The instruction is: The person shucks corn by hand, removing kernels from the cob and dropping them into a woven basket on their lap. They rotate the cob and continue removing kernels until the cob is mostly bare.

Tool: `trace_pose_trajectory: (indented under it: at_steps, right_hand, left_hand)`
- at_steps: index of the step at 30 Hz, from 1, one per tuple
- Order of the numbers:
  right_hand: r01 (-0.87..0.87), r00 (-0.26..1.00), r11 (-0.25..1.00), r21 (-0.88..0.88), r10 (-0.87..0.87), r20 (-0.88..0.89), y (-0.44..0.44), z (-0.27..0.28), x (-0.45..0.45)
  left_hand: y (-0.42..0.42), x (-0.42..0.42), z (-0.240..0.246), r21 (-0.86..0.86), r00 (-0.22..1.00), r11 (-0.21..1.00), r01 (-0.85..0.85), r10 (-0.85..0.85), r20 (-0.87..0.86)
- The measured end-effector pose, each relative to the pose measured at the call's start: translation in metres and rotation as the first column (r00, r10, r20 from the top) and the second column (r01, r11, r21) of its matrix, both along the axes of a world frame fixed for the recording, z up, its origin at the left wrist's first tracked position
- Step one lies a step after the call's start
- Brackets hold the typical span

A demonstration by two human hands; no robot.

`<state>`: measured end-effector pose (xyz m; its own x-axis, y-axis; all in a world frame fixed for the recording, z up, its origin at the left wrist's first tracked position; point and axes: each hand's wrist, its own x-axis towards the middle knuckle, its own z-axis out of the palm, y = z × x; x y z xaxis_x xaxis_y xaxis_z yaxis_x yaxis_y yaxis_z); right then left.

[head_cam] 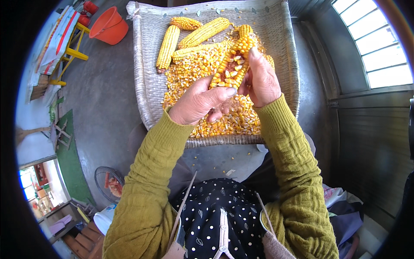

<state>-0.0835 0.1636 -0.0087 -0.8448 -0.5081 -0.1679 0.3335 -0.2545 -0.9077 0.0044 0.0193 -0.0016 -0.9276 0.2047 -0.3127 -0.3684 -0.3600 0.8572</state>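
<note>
A partly shelled corn cob (233, 66) is held between both hands above a woven basket tray (144, 74). My left hand (203, 101) grips its lower end, thumb laid across the kernels. On the upper right side of the cob is my right hand (262, 76), its thumb near the kernels at the top. Reddish core shows along the cob's middle, with some loose kernels lying on it. Beneath the hands spreads a pile of loose corn kernels (187, 82). Several whole ears, among them a long yellow ear of corn (204, 32), lie at the tray's far side.
An orange bucket (109, 26) stands on the floor at the upper left, near a yellow-legged stand (72, 53). A round container with bare cobs (113, 186) is at the lower left, beside a white bucket (106, 217). Bags (339, 200) lie at the right.
</note>
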Motion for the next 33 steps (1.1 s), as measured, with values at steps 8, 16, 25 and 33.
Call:
trace_pose_trajectory:
  at_steps: [8, 16, 25, 33]
  right_hand:
    - [-0.016, 1.000, 1.000, 0.024, 0.016, -0.003, 0.001, 0.000, -0.003]
    - [-0.034, 0.997, 0.997, 0.063, 0.039, -0.072, -0.003, 0.000, 0.004]
    - [-0.012, 0.997, 0.992, 0.126, 0.022, -0.076, 0.003, 0.003, 0.003]
    - [-0.021, 0.989, 0.988, 0.154, 0.043, -0.141, -0.002, -0.004, 0.003]
  left_hand:
    - [0.005, -0.001, -0.003, -0.047, 0.992, 0.997, -0.060, 0.055, -0.110]
    - [0.007, -0.002, -0.011, -0.241, 0.979, 0.965, -0.099, 0.052, -0.195]
    - [0.007, -0.003, -0.020, -0.591, 0.927, 0.756, -0.281, 0.055, -0.371]
    - [0.004, -0.003, -0.017, -0.581, 0.963, 0.797, -0.165, 0.003, -0.269]
